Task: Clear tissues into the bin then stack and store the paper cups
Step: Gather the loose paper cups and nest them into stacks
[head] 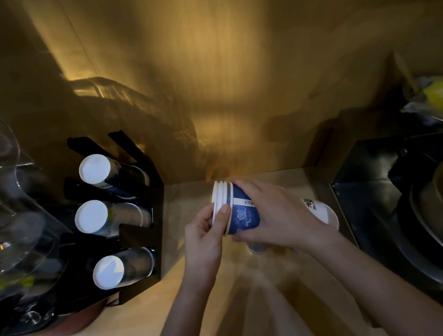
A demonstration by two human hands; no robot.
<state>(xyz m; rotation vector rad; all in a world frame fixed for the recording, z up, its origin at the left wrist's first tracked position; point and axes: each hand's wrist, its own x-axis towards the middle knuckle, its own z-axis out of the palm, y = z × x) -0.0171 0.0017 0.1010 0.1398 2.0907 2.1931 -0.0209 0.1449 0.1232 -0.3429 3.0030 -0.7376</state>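
I see a nested stack of blue paper cups (pixel 237 208) lying tilted on its side above the counter, white rolled rims toward the upper left, at least four rims showing. A white paper cup (pixel 322 211) with dark print lies on its side just right of it. Three more cup stacks (pixel 93 169) sit bottoms-out in a black holder (pixel 136 235) at left.

Counter (pixel 185 200) open between cup rack (pixel 138 226); black appliance (pixel 374 204).
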